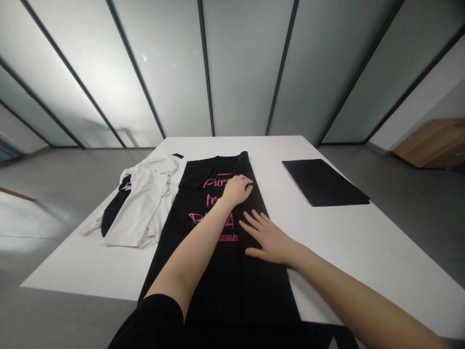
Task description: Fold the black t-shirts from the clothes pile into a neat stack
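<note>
Head-worn view, forward and down onto the hands (pixel 236 190)

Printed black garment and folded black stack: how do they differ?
The printed black garment lies spread out mid-table; the folded black stack sits to the right. The garment shows pink lettering, the stack none. The left hand and right hand rest on the garment, not the stack. Both lie flat on the white table.
</note>
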A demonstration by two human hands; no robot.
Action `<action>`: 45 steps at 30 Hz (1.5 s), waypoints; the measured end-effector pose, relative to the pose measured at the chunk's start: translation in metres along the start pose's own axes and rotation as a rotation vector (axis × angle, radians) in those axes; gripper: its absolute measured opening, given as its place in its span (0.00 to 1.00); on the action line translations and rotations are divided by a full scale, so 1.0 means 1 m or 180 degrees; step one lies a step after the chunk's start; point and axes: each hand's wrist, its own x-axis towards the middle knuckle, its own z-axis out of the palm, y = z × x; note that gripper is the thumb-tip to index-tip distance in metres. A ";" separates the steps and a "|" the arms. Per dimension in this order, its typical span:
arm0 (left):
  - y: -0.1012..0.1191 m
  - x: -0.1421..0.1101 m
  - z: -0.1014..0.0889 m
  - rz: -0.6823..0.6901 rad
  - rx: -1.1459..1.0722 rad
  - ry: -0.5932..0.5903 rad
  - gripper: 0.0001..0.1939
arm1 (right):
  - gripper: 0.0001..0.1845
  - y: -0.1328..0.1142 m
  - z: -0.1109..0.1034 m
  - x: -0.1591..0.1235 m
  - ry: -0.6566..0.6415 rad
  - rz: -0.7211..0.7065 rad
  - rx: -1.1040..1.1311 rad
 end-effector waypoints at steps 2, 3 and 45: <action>0.009 -0.003 0.008 0.0204 0.0083 -0.0501 0.23 | 0.52 0.006 -0.005 -0.004 -0.0102 0.0021 0.0070; 0.012 -0.005 0.013 0.0180 0.0158 -0.0665 0.26 | 0.52 0.009 -0.007 -0.005 -0.0133 0.0028 0.0103; -0.049 0.056 0.039 -0.0711 0.0135 -0.0302 0.29 | 0.42 0.021 -0.008 0.054 0.0272 0.0127 -0.0387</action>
